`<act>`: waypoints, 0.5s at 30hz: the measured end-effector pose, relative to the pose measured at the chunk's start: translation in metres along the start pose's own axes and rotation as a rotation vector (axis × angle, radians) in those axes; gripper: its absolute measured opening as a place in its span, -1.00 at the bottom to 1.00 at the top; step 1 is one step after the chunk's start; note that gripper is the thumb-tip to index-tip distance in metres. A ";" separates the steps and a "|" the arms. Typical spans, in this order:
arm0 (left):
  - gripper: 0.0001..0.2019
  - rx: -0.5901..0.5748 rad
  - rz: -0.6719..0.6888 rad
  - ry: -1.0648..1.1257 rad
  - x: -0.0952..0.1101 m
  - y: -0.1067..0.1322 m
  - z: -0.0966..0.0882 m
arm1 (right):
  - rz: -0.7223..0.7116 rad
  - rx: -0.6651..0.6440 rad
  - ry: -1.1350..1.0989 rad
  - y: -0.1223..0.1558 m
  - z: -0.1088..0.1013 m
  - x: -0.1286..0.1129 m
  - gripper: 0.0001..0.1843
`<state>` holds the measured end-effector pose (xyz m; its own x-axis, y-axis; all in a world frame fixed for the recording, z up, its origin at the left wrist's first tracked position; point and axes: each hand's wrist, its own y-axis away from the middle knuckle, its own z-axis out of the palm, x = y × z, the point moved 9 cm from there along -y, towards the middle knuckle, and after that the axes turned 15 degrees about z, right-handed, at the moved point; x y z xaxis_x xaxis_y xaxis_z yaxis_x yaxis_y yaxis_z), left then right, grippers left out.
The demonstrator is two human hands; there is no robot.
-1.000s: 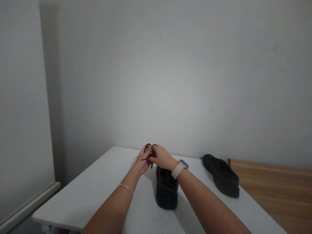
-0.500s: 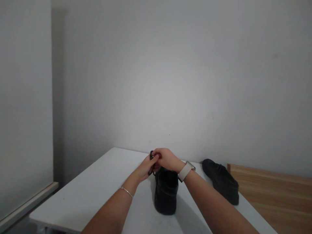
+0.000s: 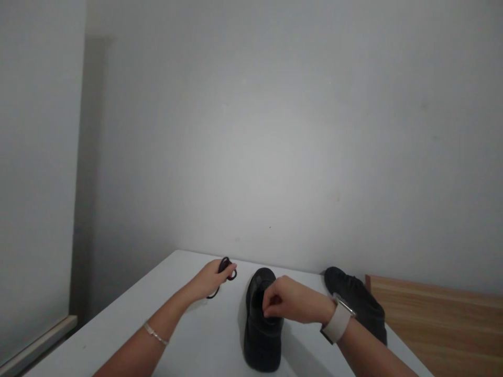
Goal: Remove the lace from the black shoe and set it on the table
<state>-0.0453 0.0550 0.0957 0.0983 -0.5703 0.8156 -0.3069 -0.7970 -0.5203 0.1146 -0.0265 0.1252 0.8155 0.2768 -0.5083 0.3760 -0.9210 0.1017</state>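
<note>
A black shoe (image 3: 261,330) stands on the white table (image 3: 184,335), heel toward me. My left hand (image 3: 210,279) is out to the left of the shoe, fingers closed on a looped black shoelace (image 3: 225,267) that hangs down to the table. My right hand (image 3: 285,302), with a pale watch at the wrist, hovers over the shoe's opening with its fingers curled together as in a pinch at the tongue; what they hold is hidden.
A second black shoe (image 3: 356,301) lies at the table's far right, partly behind my right wrist. A wooden surface (image 3: 440,324) adjoins the table on the right. A grey wall stands close behind, and a ledge (image 3: 37,343) runs low at left.
My hands were joined above the shoe working the lace. Now they are apart: the left has carried the lace out to the left, and the right has dropped onto the shoe.
</note>
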 end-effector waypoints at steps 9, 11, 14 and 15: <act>-0.74 -0.303 -0.135 -1.156 -0.021 0.102 -0.088 | -0.040 -0.053 0.430 -0.020 0.031 -0.014 -0.69; -0.62 -0.317 -0.202 -1.195 -0.027 0.118 -0.096 | -0.026 -0.032 0.475 -0.031 0.038 -0.011 -0.70; -0.47 -0.238 -0.196 -1.251 -0.014 0.117 -0.097 | 0.016 -0.011 0.504 -0.050 0.047 -0.004 -0.79; -0.51 -0.198 -0.143 -1.242 -0.004 0.111 -0.090 | 0.026 0.010 0.492 -0.056 0.048 -0.002 -0.79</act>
<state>-0.1643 -0.0132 0.0579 0.9291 -0.3694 0.0190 -0.3454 -0.8848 -0.3129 0.0709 0.0110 0.0790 0.9367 0.3479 -0.0410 0.3502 -0.9313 0.0997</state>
